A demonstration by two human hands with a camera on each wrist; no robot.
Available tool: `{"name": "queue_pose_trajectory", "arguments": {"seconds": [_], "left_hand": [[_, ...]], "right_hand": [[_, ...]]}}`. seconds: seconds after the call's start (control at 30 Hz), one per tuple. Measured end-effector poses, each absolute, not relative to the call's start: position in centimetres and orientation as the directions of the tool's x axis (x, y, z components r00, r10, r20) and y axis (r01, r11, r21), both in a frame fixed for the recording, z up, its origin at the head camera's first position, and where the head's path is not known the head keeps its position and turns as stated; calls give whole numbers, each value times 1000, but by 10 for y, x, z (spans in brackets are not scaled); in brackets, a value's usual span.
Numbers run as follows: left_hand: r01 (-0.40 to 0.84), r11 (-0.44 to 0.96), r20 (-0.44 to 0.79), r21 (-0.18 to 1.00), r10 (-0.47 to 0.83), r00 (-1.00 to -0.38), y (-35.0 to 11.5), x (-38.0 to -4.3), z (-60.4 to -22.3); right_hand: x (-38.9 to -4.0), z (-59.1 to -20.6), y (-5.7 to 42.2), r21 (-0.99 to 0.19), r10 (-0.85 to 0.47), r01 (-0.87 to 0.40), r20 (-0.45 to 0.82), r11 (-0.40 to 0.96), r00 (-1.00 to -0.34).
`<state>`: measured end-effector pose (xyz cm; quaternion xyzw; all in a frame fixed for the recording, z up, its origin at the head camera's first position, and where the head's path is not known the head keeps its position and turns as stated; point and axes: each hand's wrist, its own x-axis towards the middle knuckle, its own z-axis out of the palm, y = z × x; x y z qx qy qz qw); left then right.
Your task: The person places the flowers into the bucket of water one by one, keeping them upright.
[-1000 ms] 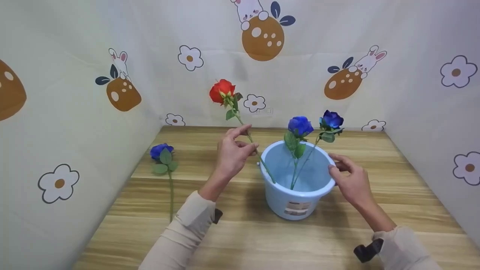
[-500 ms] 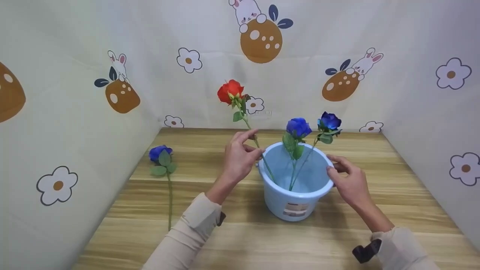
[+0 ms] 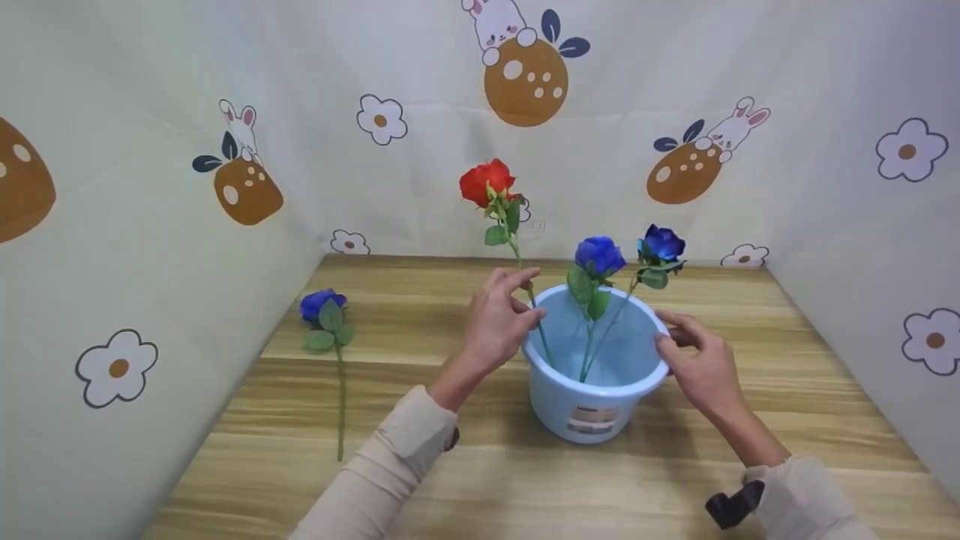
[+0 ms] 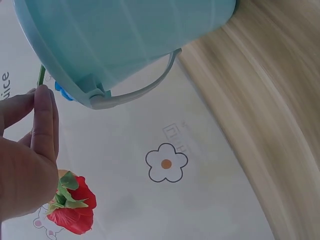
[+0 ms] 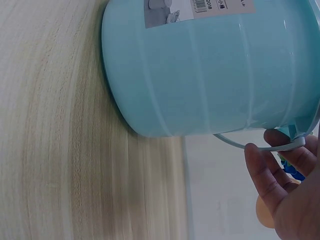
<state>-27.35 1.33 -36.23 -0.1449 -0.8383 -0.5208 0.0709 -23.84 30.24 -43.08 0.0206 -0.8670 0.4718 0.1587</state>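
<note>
One red rose [image 3: 487, 184] is pinched between the thumb and fingers of the left grip [image 3: 497, 322]; its bloom is up above that grip, leaning a little left, and its stem slants down to the right, into the mouth of a light blue bucket [image 3: 551, 405]. From here I can't make out whether the tip touches the bottom. The bucket sits upright on the worktop [image 3: 247, 480], between the two grips, and the right grip [image 3: 699, 364] has its thumb and fingers curled about the handle [image 5: 291, 145] just beside the rim. Two more flowers lean in the bucket, both to the right of the left grip: a violet-blue rose [image 3: 598, 256], and a darker blue rose [image 3: 663, 244] just above the right grip and beyond it. Well to the left of the left grip, a loose blue rose [image 3: 323, 306] lies on the worktop, bloom end farther from the person. Beyond both grips hangs a pale cloth [image 3: 600, 150] printed with rabbits and white flowers.
</note>
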Motion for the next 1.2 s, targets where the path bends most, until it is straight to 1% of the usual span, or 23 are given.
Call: {"name": "queue_pose_trajectory", "arguments": {"seconds": [0.17, 0.37, 0.47, 0.87, 1.2], "left_hand": [[318, 497, 250, 807, 200, -947, 17, -272, -361], [340, 548, 253, 764, 231, -940, 22, -272, -361], [362, 565, 267, 742, 246, -932, 25, -272, -360], [371, 614, 267, 697, 257, -929, 35, -274, -360], [340, 647, 215, 683, 267, -939, 43, -275, -363]], "right_hand": [[-238, -431, 302, -814, 116, -184, 293, 551, -949], [-239, -433, 301, -816, 133, -194, 313, 545, -941], [-239, -433, 302, -822, 140, -199, 318, 534, -938], [-239, -431, 302, -812, 129, -200, 319, 548, -939], [-237, -431, 303, -819, 120, -176, 284, 546, -951]]}}
